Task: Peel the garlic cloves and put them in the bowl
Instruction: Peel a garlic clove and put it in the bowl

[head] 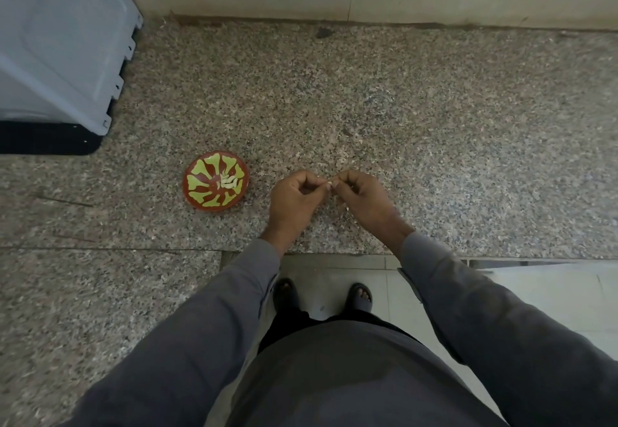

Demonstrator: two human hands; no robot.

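Left hand and right hand, fingers curled, pinch one clove between them above the counter. One bowl to their left holds several peeled cloves; exact count unclear.

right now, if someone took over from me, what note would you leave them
Left hand and right hand: both pinch one small clove between the fingertips, over the counter, mid-peel.
Bowl: on the counter, left of the hands, with several peeled cloves inside.
Done: those cloves.
Left: finish this clove and drop it in the bowl. No other unpeeled garlic is in view.
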